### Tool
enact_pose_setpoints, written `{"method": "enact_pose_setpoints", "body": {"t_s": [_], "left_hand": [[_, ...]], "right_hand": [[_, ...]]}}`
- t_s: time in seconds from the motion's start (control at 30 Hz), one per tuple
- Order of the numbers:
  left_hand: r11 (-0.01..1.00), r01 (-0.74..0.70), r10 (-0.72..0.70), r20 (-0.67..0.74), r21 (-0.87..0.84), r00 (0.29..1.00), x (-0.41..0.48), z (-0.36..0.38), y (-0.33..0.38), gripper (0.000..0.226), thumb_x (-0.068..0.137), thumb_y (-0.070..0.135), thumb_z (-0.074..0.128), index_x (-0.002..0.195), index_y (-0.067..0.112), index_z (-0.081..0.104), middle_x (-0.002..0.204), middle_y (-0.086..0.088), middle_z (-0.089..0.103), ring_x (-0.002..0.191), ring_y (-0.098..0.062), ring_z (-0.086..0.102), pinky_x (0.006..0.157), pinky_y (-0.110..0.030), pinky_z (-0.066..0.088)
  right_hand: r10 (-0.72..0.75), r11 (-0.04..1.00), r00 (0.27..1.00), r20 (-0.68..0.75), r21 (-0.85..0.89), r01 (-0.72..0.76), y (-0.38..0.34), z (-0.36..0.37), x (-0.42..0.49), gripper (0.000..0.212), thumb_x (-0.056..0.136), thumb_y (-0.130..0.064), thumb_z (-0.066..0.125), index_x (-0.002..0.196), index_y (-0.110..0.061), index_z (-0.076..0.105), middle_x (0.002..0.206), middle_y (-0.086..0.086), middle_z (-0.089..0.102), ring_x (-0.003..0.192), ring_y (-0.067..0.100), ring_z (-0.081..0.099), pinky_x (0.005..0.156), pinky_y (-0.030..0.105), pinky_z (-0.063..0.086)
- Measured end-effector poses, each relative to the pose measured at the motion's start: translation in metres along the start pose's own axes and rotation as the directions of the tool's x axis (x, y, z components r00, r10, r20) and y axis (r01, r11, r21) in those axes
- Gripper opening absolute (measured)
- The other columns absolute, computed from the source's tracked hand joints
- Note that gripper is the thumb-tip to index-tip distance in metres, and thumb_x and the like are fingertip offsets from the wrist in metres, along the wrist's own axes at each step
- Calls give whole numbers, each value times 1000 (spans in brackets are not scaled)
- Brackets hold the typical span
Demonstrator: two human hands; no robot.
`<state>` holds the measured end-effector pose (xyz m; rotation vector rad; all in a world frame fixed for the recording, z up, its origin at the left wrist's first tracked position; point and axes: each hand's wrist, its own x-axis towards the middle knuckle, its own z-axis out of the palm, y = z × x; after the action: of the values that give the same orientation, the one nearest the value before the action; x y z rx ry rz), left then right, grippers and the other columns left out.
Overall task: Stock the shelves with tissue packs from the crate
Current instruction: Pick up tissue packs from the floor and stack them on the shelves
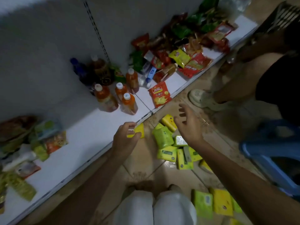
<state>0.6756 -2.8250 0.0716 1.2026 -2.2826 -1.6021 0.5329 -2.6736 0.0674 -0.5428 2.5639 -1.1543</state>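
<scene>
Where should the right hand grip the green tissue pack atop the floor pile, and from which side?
Probably from above, fingers spanning its shorter width: the green tissue pack lies broad face up atop the pile, right hand open beside it.

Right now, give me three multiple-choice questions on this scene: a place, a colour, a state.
1. Where does the pile of tissue packs lie? A on the shelf; B on the floor; C in the crate.
2. What colour is the pack in the left hand? A red; B blue; C yellow.
3. How is the right hand? A open, fingers spread; B gripping a bottle; C in a fist.
1 B, they rest on bare floor; 2 C, yellow wrapper shows; 3 A, it holds nothing.
</scene>
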Motion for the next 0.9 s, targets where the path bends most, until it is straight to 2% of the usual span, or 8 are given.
{"method": "enact_pose_setpoints", "body": {"t_s": [0.13, 0.27, 0.4, 0.5, 0.6, 0.67, 0.77, 0.9], "left_hand": [[999, -21, 22, -4, 36, 1000, 66, 67, -134, 47, 56, 41, 58, 97, 19, 59, 100, -2, 59, 78, -8, 55, 71, -14, 45], [985, -68, 73, -24, 160, 997, 124, 123, -256, 57, 59, 52, 55, 102, 15, 61, 110, -12, 59, 98, -28, 57, 86, -45, 49], [964, -114, 154, -157, 239, 975, 148, 151, -322, 52, 72, 40, 51, 99, -3, 64, 99, -21, 61, 94, -30, 57, 87, -40, 43], [960, 3, 84, -300, 278, 950, 150, 153, -338, 39, 77, 22, 68, 109, 2, 60, 109, -26, 54, 101, -41, 54, 86, -33, 36], [975, 109, -14, -438, 192, 899, 148, 152, -336, 46, 77, 32, 61, 108, -2, 59, 105, -29, 56, 99, -38, 51, 82, -24, 30], [971, 76, 26, -413, 228, 910, 153, 150, -345, 67, 68, 47, 52, 114, -2, 58, 109, -30, 58, 103, -37, 52, 89, -32, 36], [989, 13, 25, -252, 150, 968, 161, 147, -343, 78, 60, 56, 52, 125, 12, 51, 128, -14, 56, 120, -26, 51, 101, -31, 38], [999, -37, 36, -251, 0, 967, 154, 151, -341, 61, 59, 38, 66, 116, 27, 49, 113, 11, 58, 105, -6, 56, 79, -5, 41]], "right_hand": [[57, 998, 998, 34, -27, -56, 126, 109, 21, 47, 87, -10, 61, 131, -5, 48, 126, 13, 55, 108, 27, 56, 86, 35, 45], [20, 1000, 999, 44, 22, -21, 204, 201, 48, 43, 85, -6, 61, 127, -2, 51, 123, 15, 58, 110, 30, 56, 94, 40, 44], [-65, 996, 997, 50, 65, 62, 229, 264, 67, 46, 86, -6, 61, 129, 1, 49, 124, 18, 56, 111, 29, 56, 93, 43, 47], [-149, 986, 988, 24, 75, 147, 220, 292, 81, 38, 84, -2, 61, 120, 5, 54, 117, 22, 58, 109, 34, 56, 92, 48, 47], [-161, 987, 974, 158, 28, 159, 202, 313, 83, 42, 80, 0, 60, 121, 4, 52, 120, 23, 53, 113, 36, 50, 97, 36, 38], [-99, 989, 935, 339, -69, 130, 196, 324, 81, 54, 80, -4, 62, 130, 0, 42, 132, 21, 43, 121, 35, 42, 93, 28, 30], [22, 946, 877, 481, -295, 138, 191, 333, 82, 57, 81, -15, 65, 129, -3, 36, 137, 23, 33, 120, 38, 42, 92, 34, 35], [90, 795, 824, 559, -539, 278, 201, 336, 78, 87, 79, -34, 69, 143, -15, 13, 130, 18, 48, 120, 36, 46, 96, 41, 37]]}}
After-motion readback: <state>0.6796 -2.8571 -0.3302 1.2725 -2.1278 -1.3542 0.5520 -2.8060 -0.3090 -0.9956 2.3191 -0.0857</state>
